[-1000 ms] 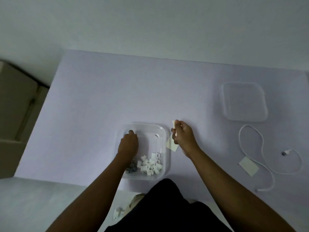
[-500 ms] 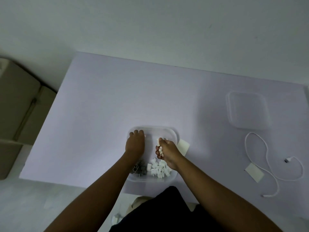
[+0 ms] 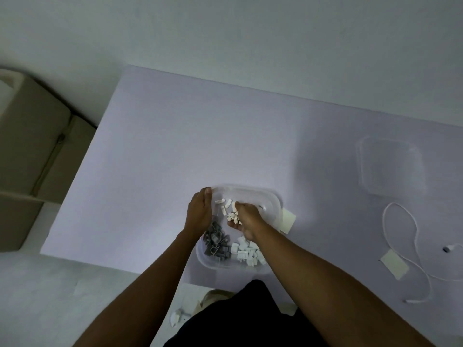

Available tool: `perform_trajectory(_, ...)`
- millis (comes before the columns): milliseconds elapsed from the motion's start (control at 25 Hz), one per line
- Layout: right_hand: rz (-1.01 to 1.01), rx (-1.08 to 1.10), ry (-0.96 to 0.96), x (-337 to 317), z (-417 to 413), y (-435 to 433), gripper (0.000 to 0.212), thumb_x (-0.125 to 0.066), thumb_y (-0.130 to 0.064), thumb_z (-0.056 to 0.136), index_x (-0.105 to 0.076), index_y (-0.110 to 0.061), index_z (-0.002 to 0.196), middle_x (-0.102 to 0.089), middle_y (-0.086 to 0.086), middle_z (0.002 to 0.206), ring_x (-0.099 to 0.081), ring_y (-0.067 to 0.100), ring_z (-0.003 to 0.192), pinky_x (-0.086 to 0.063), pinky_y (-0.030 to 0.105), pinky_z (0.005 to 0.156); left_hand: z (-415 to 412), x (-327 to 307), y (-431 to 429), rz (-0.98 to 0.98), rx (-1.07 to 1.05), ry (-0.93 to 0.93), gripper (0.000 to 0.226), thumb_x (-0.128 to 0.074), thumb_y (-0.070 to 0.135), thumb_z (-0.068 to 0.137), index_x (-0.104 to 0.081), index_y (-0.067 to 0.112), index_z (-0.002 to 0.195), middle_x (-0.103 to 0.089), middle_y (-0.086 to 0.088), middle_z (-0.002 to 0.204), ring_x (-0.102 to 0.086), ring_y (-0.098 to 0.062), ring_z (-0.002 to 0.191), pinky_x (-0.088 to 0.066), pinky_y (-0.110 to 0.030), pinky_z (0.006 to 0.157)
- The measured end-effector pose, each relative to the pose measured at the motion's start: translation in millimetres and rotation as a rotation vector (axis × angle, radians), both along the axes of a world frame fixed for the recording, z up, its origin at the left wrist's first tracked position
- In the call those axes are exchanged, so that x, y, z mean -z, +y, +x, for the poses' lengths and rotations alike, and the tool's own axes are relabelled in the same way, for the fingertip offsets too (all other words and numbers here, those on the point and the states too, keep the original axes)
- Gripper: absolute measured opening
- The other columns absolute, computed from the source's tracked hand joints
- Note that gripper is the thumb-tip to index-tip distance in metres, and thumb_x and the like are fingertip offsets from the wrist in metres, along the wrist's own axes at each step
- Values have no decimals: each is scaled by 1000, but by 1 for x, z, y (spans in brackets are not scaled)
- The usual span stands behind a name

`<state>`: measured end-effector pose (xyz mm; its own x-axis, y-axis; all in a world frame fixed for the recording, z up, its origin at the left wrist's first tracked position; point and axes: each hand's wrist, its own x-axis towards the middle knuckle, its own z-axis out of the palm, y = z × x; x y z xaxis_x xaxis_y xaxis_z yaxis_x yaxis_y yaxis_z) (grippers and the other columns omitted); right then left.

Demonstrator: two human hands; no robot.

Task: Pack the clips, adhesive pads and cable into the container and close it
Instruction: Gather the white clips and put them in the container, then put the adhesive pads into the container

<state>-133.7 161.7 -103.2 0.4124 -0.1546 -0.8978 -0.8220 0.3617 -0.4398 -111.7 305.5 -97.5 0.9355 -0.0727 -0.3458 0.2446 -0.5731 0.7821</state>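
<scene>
Your hands work at the container (image 3: 274, 197) on the counter (image 3: 175, 146).
Your left hand (image 3: 199, 212) grips its rim; your right hand (image 3: 246, 217) curls its fingers round white clips (image 3: 233, 216) inside it; the cable (image 3: 414, 231) lies well right.

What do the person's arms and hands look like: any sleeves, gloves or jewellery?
Both forearms are bare to the frame edge, no sleeves showing. The left hand and right hand wear no gloves; no ring, watch or wristband is visible. A black garment covers the body below.
</scene>
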Motion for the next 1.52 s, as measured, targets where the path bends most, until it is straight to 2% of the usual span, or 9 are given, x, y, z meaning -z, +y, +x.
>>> perform_trajectory(520,152,161,-59,-19,-16,-34,40,-46,-44,102,-67,-12,113,-63,8,111,-64,36,102,-52,50,94,-3,9,-36,-1,35,-7,47,-23,37,106,-63,13,108,-67,-7,106,-60,-22,100,-47,-35,88)
perform_trajectory(720,104,214,-177,-45,-45,-78,33,-49,-38,102,-67,-12,111,-66,10,120,-65,33,108,-57,48,86,-10,-13,-64,247,0,-245,36,-39,35,102,-53,15,127,-56,-13,125,-49,-29,116,-41,-43,95)
perform_trajectory(880,-31,341,-375,-78,-80,-132,31,-49,-28,103,-68,-5,111,-75,13,105,-74,29,95,-61,46,80,-23,-47,-124,304,203,-485,29,-51,29,98,-57,14,123,-60,-9,121,-54,-24,111,-41,-41,93)
perform_trajectory(1000,-252,454,-387,-85,-110,-181,26,-51,-24,102,-69,-6,105,-76,11,98,-75,28,88,-62,42,74,-33,-59,-182,227,407,-559,25,-55,21,95,-61,13,118,-63,-8,114,-59,-25,104,-45,-38,87)
perform_trajectory(1080,-393,538,-346,-75,-136,-217,20,-54,-21,100,-70,-10,102,-75,10,99,-73,28,91,-62,41,75,-49,-60,-223,171,592,-479,28,-53,20,95,-60,10,120,-62,-11,114,-60,-26,103,-49,-37,86)
perform_trajectory(1200,-662,482,-248,-48,-176,-262,20,-56,-19,98,-69,-13,112,-70,7,117,-65,23,109,-53,39,96,-85,-44,-272,293,776,-250,37,-48,23,97,-51,5,129,-55,-17,122,-56,-32,109,-49,-39,92)
perform_trajectory(1280,-790,341,-148,-30,-200,-282,30,-55,-14,97,-62,-7,126,-62,10,132,-57,26,122,-43,31,103,-104,-24,-290,431,763,-76,47,-47,28,96,-40,2,135,-45,-22,132,-49,-38,118,-44,-44,98)
perform_trajectory(1360,-857,209,-77,-5,-223,-297,39,-57,-12,96,-55,-3,134,-55,16,140,-50,32,130,-40,38,109,-115,-4,-299,538,706,57,58,-47,34,96,-30,2,141,-31,-24,142,-37,-44,128,-39,-51,105)
perform_trajectory(1520,-903,-103,16,28,-245,-306,49,-54,-15,96,-47,-8,143,-33,19,156,-26,34,145,-26,43,117,-125,22,-311,622,703,15,56,-46,36,96,-30,4,139,-27,-21,144,-32,-50,126,-36,-55,104)
